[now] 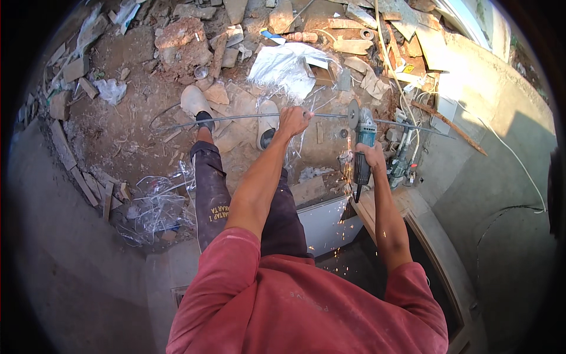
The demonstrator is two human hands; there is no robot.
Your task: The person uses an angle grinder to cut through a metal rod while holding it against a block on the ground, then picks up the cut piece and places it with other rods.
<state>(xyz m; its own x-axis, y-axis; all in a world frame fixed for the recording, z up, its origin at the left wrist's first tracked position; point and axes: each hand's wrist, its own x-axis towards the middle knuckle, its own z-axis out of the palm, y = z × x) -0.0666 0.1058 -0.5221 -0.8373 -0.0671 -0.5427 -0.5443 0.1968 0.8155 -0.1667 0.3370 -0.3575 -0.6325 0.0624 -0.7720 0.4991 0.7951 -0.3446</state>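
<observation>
My left hand (295, 122) is closed around a long thin metal rod (239, 117), which runs roughly level across the view above the ground. In my right hand (371, 156) is a teal and black angle grinder (365, 135), gripped by its body. Its round cutting disc (354, 114) meets the rod to the right of my left hand. Orange sparks (348, 171) stream down from the disc toward my lap. Beyond the grinder the rod carries on to the right. Whether the disc has cut through the rod cannot be made out.
Rubble, broken boards and a white plastic sheet (289, 68) litter the ground ahead. A second teal power tool (400, 168) stands right of the grinder, near a pale cable (389, 56). Clear plastic wrap (159, 206) lies left of my legs. A wooden stick (451, 127) leans at the right.
</observation>
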